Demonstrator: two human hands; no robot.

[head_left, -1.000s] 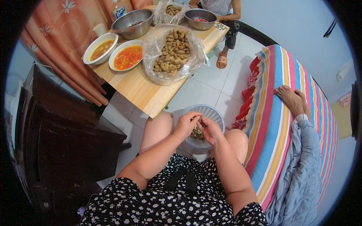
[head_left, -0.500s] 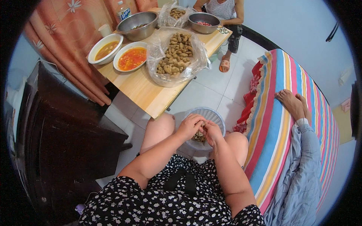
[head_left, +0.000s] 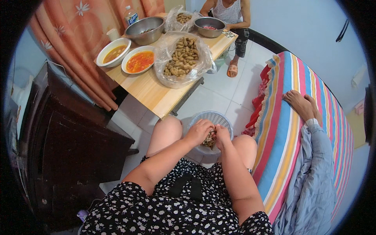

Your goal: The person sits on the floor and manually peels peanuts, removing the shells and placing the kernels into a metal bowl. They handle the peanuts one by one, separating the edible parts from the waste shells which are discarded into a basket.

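My left hand [head_left: 199, 132] and my right hand [head_left: 222, 137] meet between my knees, fingers bent and fingertips pinched together. Whatever they pinch is too small and too covered to make out. Right below them, a pale blue plastic basket [head_left: 228, 123] with slotted sides stands on the floor. Brown and pale bits like peanut shells [head_left: 208, 144] lie in it, partly hidden by my hands. Ahead on the wooden table [head_left: 150, 98], a clear plastic bag [head_left: 160, 74] stands open, full of unshelled peanuts [head_left: 184, 55].
A white bowl of orange-red food [head_left: 139, 62], a bowl of yellowish soup [head_left: 114, 53], metal bowls [head_left: 152, 36] [head_left: 209, 29], a second peanut bag [head_left: 183, 17] and a bottle [head_left: 131, 15] crowd the table. Another person [head_left: 231, 13] sits beyond. Someone's feet [head_left: 299, 103] rest on the striped bed [head_left: 282, 129]; dark furniture [head_left: 74, 156] stands left.
My hands have shifted slightly, the right one turning more upright with its fingertips drawn to the left hand's. The view has tilted a little; the basket stays put.
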